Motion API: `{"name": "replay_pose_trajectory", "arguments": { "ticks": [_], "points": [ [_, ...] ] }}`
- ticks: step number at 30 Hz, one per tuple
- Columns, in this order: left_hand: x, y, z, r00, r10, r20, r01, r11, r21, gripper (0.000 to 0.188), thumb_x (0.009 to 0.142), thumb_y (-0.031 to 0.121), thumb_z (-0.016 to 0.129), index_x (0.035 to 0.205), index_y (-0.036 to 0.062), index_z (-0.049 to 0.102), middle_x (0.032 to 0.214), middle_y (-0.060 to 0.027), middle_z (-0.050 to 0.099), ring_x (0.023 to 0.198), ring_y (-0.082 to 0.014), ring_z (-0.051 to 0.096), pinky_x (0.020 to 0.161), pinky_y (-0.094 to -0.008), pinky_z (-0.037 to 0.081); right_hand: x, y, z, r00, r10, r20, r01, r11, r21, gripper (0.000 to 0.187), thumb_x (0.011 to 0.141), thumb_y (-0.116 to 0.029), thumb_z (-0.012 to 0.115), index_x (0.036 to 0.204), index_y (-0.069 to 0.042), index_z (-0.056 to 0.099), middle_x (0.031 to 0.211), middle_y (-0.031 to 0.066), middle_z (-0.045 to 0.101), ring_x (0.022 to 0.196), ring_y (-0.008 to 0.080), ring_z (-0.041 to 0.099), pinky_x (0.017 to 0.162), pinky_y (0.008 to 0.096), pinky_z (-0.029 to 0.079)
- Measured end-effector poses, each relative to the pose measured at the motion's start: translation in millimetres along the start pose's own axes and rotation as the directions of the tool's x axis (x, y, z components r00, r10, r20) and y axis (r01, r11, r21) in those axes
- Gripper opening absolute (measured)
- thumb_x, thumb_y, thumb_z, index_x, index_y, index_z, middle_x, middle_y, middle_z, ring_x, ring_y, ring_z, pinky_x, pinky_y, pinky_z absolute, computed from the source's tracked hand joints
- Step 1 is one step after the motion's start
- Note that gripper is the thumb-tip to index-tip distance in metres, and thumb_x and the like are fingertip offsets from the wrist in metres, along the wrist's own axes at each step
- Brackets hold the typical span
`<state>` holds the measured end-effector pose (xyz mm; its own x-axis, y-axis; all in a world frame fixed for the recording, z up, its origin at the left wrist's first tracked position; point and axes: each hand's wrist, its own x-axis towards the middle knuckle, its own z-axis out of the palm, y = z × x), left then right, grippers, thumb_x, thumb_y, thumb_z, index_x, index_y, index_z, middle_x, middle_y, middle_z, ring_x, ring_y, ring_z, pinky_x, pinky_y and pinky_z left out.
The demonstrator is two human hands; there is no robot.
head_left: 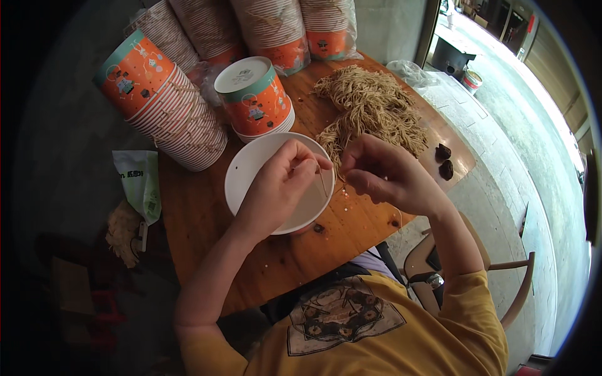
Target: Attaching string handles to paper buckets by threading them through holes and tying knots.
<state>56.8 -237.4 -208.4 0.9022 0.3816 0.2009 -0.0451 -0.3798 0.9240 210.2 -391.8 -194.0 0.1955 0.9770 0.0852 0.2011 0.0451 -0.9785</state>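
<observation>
— Pinched at the fingertips of the left hand (279,185), a thin pale strand (323,186) is held above the white bowl (234,188). Is anything gripped by the right hand (395,180)?

— That cannot be told. Its fingers are seen curled in toward the thumb, just to the right of the bowl's rim, but nothing can be made out between them.

— What could be spoiled from here?

— It is judged that the strand could be snapped or dropped, since it is very fine and is held only by the fingertips. The bowl could be tipped or dragged if its rim were pressed by the left forearm, by which it is crossed. Loose ends of the heap of tan strands (376,103) could be snagged too, as its near edge is overlapped by the right hand.

— How is the heap to be described?

— It is piled beyond the hands on the wooden table (370,216), thick and matted, with many thin lengths looped and crossed over one another. Its colour is dull straw, and no clear end can be picked out.

— And the single strand?

— It is seen as a faint, nearly straight line, angled down against the bowl's pale inside; whether its lower end is touched to the wall cannot be judged
</observation>
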Motion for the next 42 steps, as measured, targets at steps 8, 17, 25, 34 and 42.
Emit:
{"name": "replay_pose_trajectory", "arguments": {
  "ticks": [8,17,25,34,42],
  "points": [
    [21,-12,22,0.974,-0.206,0.095,0.226,0.913,-0.34,0.009,0.098,0.012,0.05,0.093,0.005,0.049,0.076,0.0011,0.051,0.068,-0.0054,0.047,0.064,-0.022,0.042,43,3,-9,0.971,-0.168,0.17,0.171,0.985,-0.005,0.012,0.095,-0.014,0.056,0.101,-0.004,0.054,0.085,-0.0015,0.057,0.076,0.0037,0.052,0.065,0.0198,0.044],
    [9,-20,13,0.929,-0.262,0.263,0.359,0.812,-0.461,0.012,0.097,0.015,0.052,0.101,0.0046,0.056,0.082,0.0021,0.053,0.076,-0.0046,0.048,0.07,-0.0207,0.041,73,39,-18,0.971,-0.231,0.063,0.232,0.973,-0.016,0.012,0.093,-0.01,0.058,0.1,-0.002,0.054,0.09,0.0001,0.058,0.083,0.0064,0.055,0.074,0.0236,0.046],
    [10,-23,11,0.927,-0.295,0.231,0.372,0.795,-0.479,0.013,0.096,0.017,0.054,0.1,0.0044,0.056,0.081,0.0021,0.056,0.075,-0.0039,0.05,0.07,-0.0194,0.042,39,50,-4,0.717,-0.662,-0.218,0.349,0.611,-0.71,0.012,0.085,-0.014,0.065,0.091,-0.006,0.059,0.084,0.0085,0.055,0.081,0.0285,0.054,0.073,0.0384,0.047],
    [13,-19,9,0.922,-0.317,0.224,0.387,0.798,-0.462,0.013,0.095,0.015,0.055,0.101,0.004,0.057,0.085,0.0004,0.056,0.077,-0.0063,0.05,0.072,-0.0213,0.04,5,58,29,0.865,-0.417,-0.278,0.258,0.846,-0.468,0.012,0.082,-0.013,0.067,0.083,-0.005,0.058,0.076,0.0071,0.053,0.067,0.0245,0.057,0.057,0.0344,0.048],
    [14,-6,-6,0.81,-0.446,0.38,0.583,0.675,-0.452,0.014,0.093,0.012,0.057,0.104,0.0046,0.057,0.096,-0.0017,0.06,0.084,-0.008,0.055,0.078,-0.0231,0.045,9,62,52,0.702,-0.687,-0.187,0.361,0.569,-0.739,0.017,0.077,-0.01,0.071,0.085,-0.009,0.056,0.08,0.0061,0.051,0.071,0.0236,0.055,0.056,0.0352,0.048]
  ]
}}
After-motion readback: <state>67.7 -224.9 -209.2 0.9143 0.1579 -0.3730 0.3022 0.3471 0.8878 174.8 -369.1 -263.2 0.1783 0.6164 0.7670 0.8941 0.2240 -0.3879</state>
